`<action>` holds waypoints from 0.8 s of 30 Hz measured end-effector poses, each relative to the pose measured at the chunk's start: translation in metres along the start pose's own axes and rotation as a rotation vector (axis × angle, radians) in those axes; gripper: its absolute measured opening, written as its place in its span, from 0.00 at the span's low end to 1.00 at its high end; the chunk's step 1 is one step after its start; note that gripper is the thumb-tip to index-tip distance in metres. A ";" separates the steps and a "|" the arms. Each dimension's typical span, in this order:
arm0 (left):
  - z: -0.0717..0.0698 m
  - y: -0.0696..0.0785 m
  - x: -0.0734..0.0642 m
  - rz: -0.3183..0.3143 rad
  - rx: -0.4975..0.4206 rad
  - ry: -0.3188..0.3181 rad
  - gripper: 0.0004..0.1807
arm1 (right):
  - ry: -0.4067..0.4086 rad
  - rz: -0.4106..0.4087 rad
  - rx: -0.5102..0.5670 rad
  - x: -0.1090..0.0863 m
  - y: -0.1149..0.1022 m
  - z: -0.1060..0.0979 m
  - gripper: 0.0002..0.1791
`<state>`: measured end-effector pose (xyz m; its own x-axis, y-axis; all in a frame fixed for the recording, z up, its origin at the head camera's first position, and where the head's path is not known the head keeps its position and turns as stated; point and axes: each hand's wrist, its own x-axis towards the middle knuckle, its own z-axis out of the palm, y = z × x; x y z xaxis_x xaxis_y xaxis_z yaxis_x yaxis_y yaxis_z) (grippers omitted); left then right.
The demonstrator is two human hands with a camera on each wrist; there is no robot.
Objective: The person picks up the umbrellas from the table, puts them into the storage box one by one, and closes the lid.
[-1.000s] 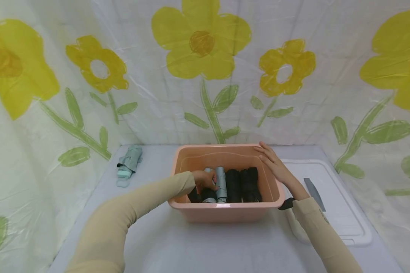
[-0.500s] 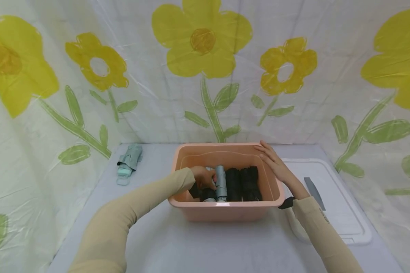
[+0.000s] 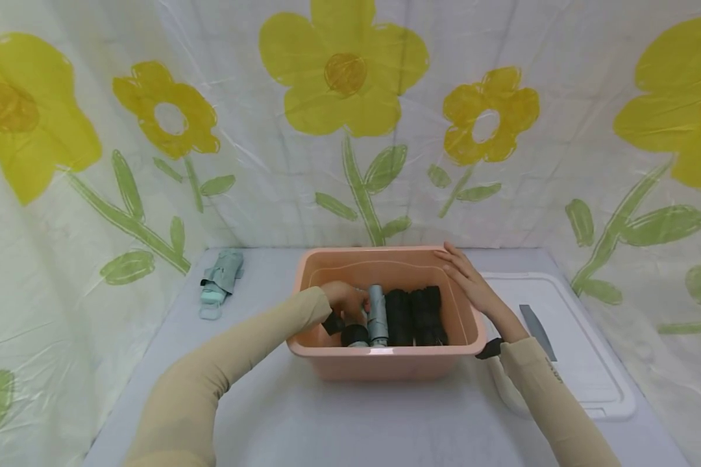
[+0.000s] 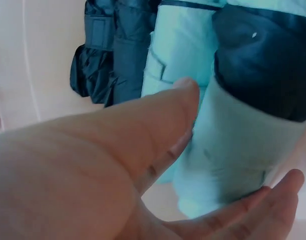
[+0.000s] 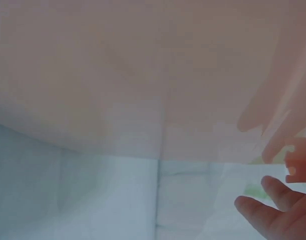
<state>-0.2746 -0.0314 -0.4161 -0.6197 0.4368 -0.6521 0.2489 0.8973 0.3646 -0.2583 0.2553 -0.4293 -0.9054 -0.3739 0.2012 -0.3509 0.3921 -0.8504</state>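
Inside a peach plastic box (image 3: 385, 368) lie folded umbrellas side by side. My left hand (image 3: 347, 301) reaches in at the left, over a pale grey-green umbrella (image 4: 238, 145) with a black section. In the left wrist view its thumb and extended fingers spread on either side of that umbrella, the fingers touching its lower end. Beside it lies a second pale umbrella (image 3: 377, 314), then black umbrellas (image 3: 398, 318) towards the right. With fingers extended, my right hand (image 3: 468, 277) rests on the box's right rim; the right wrist view shows its fingertips by the outer wall.
Another pale green folded umbrella (image 3: 222, 279) with a wrist loop lies at the table's back left. A white lid (image 3: 572, 383) with a grey stripe lies on the right, partly behind the right forearm. A flower-printed curtain (image 3: 257, 181) hangs behind the table (image 3: 350, 428).
My left hand has shifted slightly at the left umbrella, and more of its black section shows below the fingers. The right hand stays on the rim.
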 end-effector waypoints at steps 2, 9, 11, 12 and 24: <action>-0.003 0.001 -0.006 0.011 0.028 0.009 0.13 | -0.005 0.006 0.002 -0.001 -0.003 0.000 0.24; -0.014 -0.009 -0.014 0.012 0.011 0.069 0.11 | -0.022 0.028 0.011 -0.006 -0.033 0.001 0.24; -0.017 -0.011 -0.017 0.038 0.012 0.073 0.13 | -0.020 0.035 -0.001 -0.007 -0.038 0.001 0.23; -0.019 -0.012 -0.019 0.057 0.015 0.073 0.14 | -0.020 0.038 -0.007 -0.008 -0.039 0.002 0.23; -0.033 -0.024 -0.045 0.329 -0.025 0.311 0.19 | -0.017 0.041 -0.010 -0.008 -0.038 0.001 0.24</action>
<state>-0.2773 -0.0743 -0.3736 -0.7059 0.6549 -0.2697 0.4539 0.7106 0.5375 -0.2377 0.2422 -0.3996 -0.9149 -0.3713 0.1583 -0.3161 0.4153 -0.8530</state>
